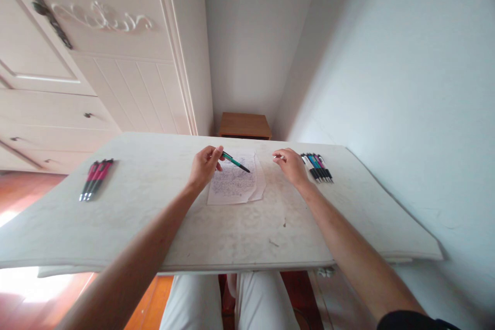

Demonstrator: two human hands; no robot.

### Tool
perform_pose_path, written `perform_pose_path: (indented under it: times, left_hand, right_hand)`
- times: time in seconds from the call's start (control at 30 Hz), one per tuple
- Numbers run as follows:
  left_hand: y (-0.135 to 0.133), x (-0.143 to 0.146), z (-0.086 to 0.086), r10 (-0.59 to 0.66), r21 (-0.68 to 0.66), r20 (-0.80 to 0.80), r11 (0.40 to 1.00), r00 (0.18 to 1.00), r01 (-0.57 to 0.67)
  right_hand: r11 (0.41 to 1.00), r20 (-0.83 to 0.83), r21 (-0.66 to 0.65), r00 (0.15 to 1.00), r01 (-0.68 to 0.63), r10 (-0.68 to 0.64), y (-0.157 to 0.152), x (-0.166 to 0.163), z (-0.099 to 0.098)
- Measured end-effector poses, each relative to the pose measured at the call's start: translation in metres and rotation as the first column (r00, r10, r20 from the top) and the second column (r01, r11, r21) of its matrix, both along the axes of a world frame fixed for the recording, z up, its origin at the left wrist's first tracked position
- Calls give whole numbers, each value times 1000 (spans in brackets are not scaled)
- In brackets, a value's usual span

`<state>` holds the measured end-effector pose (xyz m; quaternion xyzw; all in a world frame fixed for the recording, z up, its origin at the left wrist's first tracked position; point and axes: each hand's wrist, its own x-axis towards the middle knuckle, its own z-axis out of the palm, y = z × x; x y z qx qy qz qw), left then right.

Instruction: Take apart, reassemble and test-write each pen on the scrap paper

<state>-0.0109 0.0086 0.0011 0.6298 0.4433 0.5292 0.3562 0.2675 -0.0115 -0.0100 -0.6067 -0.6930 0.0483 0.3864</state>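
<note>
My left hand (207,166) is closed on the upper end of a green pen (233,160) with a black grip. The pen slants down to the right over scribbled paper sheets (232,185). To the right of the paper, my right hand (289,164) is pinched around something small and whitish that I cannot make out. Just beyond that hand lies a row of several pens (317,167) with white, blue and purple barrels and black grips. Far to the left rest pink pens (96,179) with dark grips, side by side.
The white table (147,221) has small dark marks near its front edge. Behind it stands a brown wooden box-like piece (245,125). A pale cabinet (147,77) rises at the left, and a light wall (406,87) borders the right side.
</note>
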Motion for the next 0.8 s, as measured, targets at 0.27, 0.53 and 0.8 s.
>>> perform_pose_path:
  times: [0.27, 0.53, 0.8]
  left_hand:
    - [0, 0, -1, -2, 7, -8, 1000, 1000, 2]
    - [-1, 0, 0, -2, 0, -11, 1000, 1000, 2]
    - [-1, 0, 4, 21, -36, 56, 999, 998, -19]
  right_hand:
    - [995, 151, -76, 986, -61, 72, 6, 6, -11]
    - [994, 63, -94, 996, -59, 65, 6, 5, -10]
    - [997, -95, 72, 995, -18, 25, 5, 1, -5]
